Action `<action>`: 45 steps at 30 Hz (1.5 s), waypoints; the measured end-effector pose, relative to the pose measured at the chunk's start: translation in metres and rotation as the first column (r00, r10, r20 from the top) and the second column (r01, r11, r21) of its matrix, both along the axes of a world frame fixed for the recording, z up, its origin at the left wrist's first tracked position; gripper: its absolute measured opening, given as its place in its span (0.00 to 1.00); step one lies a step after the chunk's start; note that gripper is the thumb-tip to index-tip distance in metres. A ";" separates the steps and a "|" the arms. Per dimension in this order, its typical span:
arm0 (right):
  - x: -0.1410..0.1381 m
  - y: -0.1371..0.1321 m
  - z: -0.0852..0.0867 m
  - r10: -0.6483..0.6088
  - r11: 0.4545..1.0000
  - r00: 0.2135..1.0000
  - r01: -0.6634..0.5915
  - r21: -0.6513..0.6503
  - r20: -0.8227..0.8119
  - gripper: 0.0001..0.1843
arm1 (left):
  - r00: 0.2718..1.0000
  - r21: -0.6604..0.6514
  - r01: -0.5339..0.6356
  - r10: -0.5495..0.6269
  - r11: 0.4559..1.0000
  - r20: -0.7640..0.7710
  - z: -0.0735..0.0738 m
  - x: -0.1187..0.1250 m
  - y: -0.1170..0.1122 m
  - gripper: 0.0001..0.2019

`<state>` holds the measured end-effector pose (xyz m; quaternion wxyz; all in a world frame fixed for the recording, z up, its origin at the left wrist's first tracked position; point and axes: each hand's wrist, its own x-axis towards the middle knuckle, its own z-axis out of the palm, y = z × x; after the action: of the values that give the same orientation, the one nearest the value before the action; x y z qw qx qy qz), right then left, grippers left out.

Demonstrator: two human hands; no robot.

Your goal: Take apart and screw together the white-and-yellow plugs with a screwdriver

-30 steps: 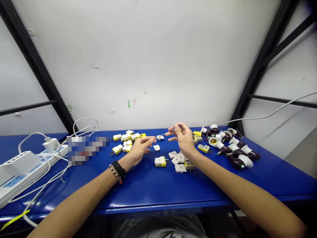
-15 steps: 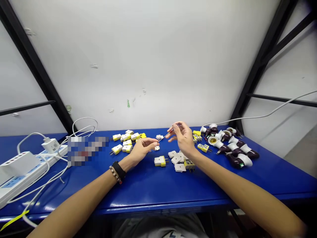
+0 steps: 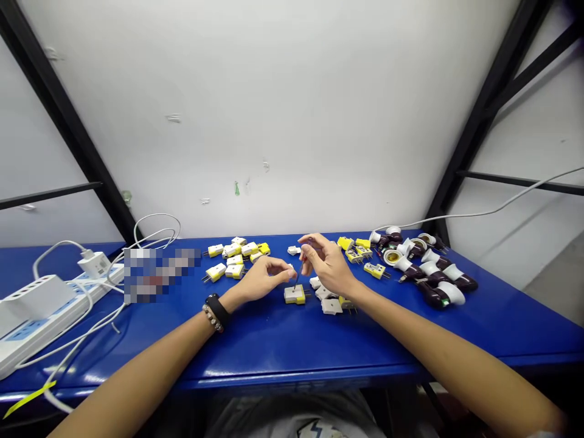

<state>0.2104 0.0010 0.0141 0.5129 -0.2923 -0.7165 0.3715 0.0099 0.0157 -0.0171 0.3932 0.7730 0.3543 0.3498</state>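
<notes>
A white and yellow two-pin plug (image 3: 294, 294) lies flat in front of me, pins pointing right. My right hand (image 3: 329, 266) is closed around a screwdriver (image 3: 297, 280), held nearly upright, with its tip at the hole in the plug's white top. My left hand (image 3: 263, 278) is just left of the shaft, thumb and forefinger pinched close to it; whatever sits between those fingertips is too small to tell. Loose white plug covers (image 3: 329, 297) lie under and beside my right hand, partly hiding another yellow plug.
Several white and yellow plugs (image 3: 234, 258) are grouped at the back left. Open yellow plug halves (image 3: 360, 249) lie behind my right hand, with dark lamp holders (image 3: 433, 271) at the right. A power strip (image 3: 59, 316) and white cables occupy the left side of the blue table (image 3: 292, 353).
The screwdriver has swung from slanted to nearly upright, its tip coming down onto the plug. My right hand has moved slightly left; my left hand has shifted a little toward the plug.
</notes>
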 end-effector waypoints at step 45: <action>-0.008 -0.006 0.000 -0.061 0.996 0.984 0.050 0.071 0.168 0.10 | 0.960 0.208 0.088 -0.027 0.974 -0.279 0.010 0.003 -0.012 0.09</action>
<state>0.2026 -0.0050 0.0143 0.4693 -0.3256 -0.7613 0.3069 0.0130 0.0037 -0.0069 0.2631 0.8626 0.3418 0.2644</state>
